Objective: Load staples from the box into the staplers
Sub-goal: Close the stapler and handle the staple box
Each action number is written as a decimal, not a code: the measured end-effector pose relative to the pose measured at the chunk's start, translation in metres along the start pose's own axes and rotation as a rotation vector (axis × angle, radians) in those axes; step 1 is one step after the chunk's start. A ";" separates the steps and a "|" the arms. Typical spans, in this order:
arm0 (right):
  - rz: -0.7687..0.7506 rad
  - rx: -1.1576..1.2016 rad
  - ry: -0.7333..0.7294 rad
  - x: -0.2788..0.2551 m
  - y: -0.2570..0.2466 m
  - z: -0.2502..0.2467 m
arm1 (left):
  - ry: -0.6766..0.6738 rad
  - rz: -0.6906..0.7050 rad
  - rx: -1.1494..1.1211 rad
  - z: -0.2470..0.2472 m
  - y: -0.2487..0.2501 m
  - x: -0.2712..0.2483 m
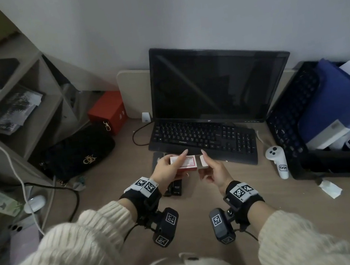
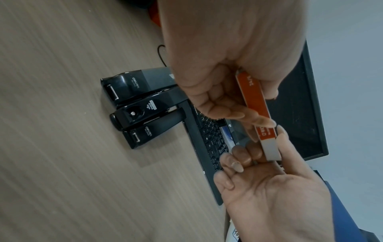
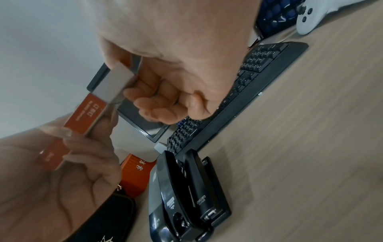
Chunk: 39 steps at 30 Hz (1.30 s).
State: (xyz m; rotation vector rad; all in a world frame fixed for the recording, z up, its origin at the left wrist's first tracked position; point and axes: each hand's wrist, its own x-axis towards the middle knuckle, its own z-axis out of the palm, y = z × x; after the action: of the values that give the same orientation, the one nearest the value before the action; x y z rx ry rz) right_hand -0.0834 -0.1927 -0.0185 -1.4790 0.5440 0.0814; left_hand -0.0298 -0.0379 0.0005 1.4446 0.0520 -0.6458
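Observation:
A small red-and-white staple box (image 1: 185,163) (image 2: 255,96) (image 3: 86,113) is held in the air above the desk. My left hand (image 1: 170,167) (image 2: 223,73) grips its red sleeve. My right hand (image 1: 212,169) (image 3: 165,78) pinches the pale inner tray (image 1: 203,162) (image 2: 270,149) (image 3: 115,83), which sticks partly out of the sleeve's right end. Three black staplers (image 2: 143,106) (image 3: 186,193) lie side by side on the desk below the hands; in the head view the staplers (image 1: 174,187) are mostly hidden behind the left hand.
A black keyboard (image 1: 204,138) and dark monitor (image 1: 216,83) stand just beyond the hands. A white controller (image 1: 278,160) lies to the right, a black bag (image 1: 80,152) and red box (image 1: 108,111) to the left. Cables (image 1: 49,190) run at the left.

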 end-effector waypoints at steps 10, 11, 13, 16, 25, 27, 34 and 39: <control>-0.032 -0.004 -0.123 -0.005 -0.002 0.009 | -0.052 0.014 0.054 0.005 0.000 -0.004; -0.026 -0.004 -0.134 -0.004 -0.001 0.009 | -0.056 0.010 0.050 0.005 0.000 -0.005; -0.023 0.005 -0.150 -0.003 -0.001 0.008 | -0.071 -0.001 0.040 0.005 0.001 -0.006; -0.013 0.013 -0.156 -0.002 0.000 0.008 | -0.098 -0.009 0.045 0.004 0.001 -0.005; 0.039 0.014 -0.147 -0.004 0.000 0.007 | -0.072 0.027 0.263 0.004 0.000 -0.008; 0.045 0.063 -0.111 -0.003 -0.001 0.008 | -0.045 0.040 0.278 0.004 -0.002 -0.007; 0.039 0.036 -0.108 0.000 -0.004 0.007 | -0.100 0.066 0.262 0.006 -0.001 -0.005; 0.049 0.026 -0.042 0.005 -0.007 0.006 | -0.205 -0.039 0.202 0.000 -0.002 -0.004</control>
State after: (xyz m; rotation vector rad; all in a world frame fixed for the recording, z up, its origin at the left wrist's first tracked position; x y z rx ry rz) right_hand -0.0747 -0.1888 -0.0143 -1.4362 0.5458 0.1432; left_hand -0.0338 -0.0368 0.0006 1.5662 -0.1493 -0.8476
